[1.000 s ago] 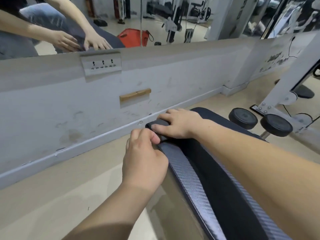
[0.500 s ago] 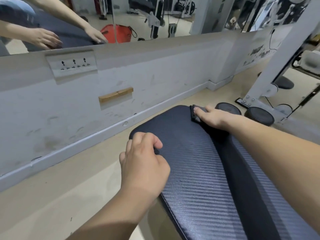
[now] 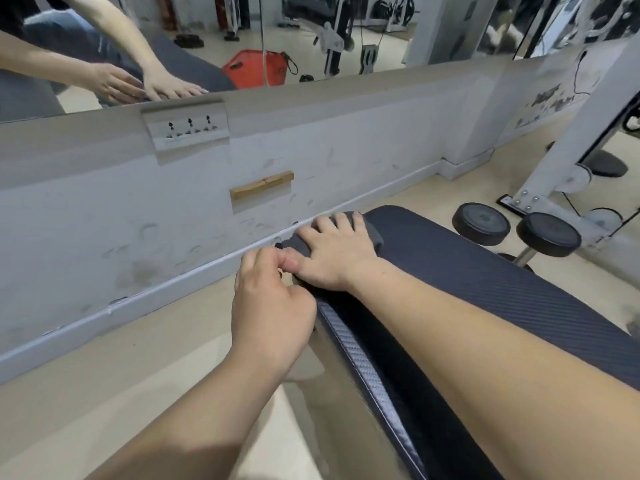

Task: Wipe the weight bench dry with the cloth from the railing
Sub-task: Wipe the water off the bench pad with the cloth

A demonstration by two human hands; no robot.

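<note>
Right hand [image 3: 337,252] back from far edge to near-left corner of bench [image 3: 519,299], fingers spread flat pressing dark cloth [image 3: 375,237] there, left hand [image 3: 270,306] curled on bench edge beside it; mid-wipe, remaining wetness can't tell.

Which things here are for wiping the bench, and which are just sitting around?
For the job:
- weight bench
- dark cloth, pressed flat under the right hand
- left hand, curled at the bench's edge

Just lying about:
- two black weight plates
- wall sockets
- wooden block on the wall
- red basket in the mirror
</note>
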